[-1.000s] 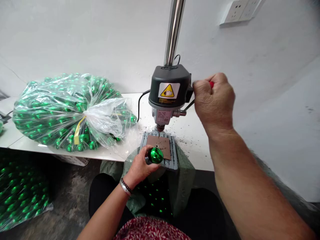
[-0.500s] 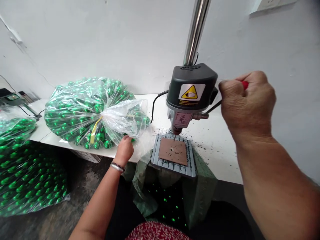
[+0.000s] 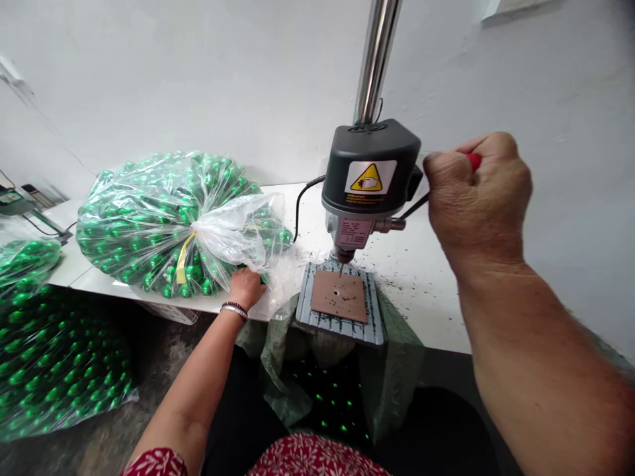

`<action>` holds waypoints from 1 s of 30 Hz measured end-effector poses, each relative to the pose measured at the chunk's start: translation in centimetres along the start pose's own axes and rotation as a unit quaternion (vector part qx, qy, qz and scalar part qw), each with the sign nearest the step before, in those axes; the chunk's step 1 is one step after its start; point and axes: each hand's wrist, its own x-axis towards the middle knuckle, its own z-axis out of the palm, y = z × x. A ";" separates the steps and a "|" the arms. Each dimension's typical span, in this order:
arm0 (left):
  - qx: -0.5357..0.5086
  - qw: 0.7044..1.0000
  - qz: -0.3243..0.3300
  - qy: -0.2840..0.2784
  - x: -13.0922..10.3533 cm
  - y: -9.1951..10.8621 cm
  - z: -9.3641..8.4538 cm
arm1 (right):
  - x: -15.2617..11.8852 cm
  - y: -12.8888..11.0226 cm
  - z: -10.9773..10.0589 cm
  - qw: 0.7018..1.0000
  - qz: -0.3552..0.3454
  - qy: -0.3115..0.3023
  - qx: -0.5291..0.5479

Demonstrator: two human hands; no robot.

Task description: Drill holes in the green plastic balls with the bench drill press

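Note:
My right hand [image 3: 479, 198] is wrapped round the feed lever [image 3: 415, 206] of a small drill press [image 3: 372, 155], with a red knob end showing past the fingers. Below the chuck, a thin drill bit [image 3: 341, 270] points down, apart from a brown square board [image 3: 338, 305] with a small hole. That board lies on the grooved metal base [image 3: 303, 311]. To the left, my left hand [image 3: 247, 289] is at the gathered mouth of a clear plastic bag [image 3: 218, 231] holding shiny green balls [image 3: 159, 254]. Its fingertips are hidden by the plastic and a dark green item beside them.
Dark shavings [image 3: 401, 285] litter the white table [image 3: 431, 311] round the base. Green sheeting [image 3: 399, 370] hangs from the front edge, above green balls in shadow. Another bag of green balls [image 3: 64, 363] stands at the lower left. A black cable [image 3: 299, 205] runs behind the drill press.
My left hand has turned from a raised, bunched pose to a flatter one, its fingers reaching in at the bag's mouth. My right hand keeps its hold on the lever. The whole view has shifted slightly.

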 end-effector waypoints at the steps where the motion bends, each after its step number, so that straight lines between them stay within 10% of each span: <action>1: -0.023 1.000 0.001 0.007 -0.5 -0.1 -0.1 | 0.0 0.0 0.0 1.000 -0.001 -0.002 -0.001; 4: -0.239 0.969 -0.003 0.059 -3.2 -0.5 -0.5 | 0.0 0.0 -0.1 1.000 0.007 -0.017 -0.009; 9: -0.657 0.753 -0.035 -0.008 -9.4 -1.0 -0.8 | 0.1 0.5 0.2 0.999 -0.030 0.006 -0.008; 15: -0.816 0.574 -0.047 -0.053 -11.6 1.5 -0.1 | 0.0 0.4 0.3 1.000 -0.016 0.007 -0.002; 18: -0.794 0.603 -0.050 -0.062 -10.7 3.5 0.4 | -0.1 0.0 0.1 1.000 -0.010 -0.003 0.018; 26: -0.556 0.828 0.050 -0.046 -4.3 8.3 0.7 | 0.0 -0.5 -0.2 0.998 0.033 -0.051 0.027; 30: -0.515 0.853 0.068 -0.043 -2.0 9.3 1.8 | 0.1 -1.3 -0.4 0.996 0.059 -0.054 0.045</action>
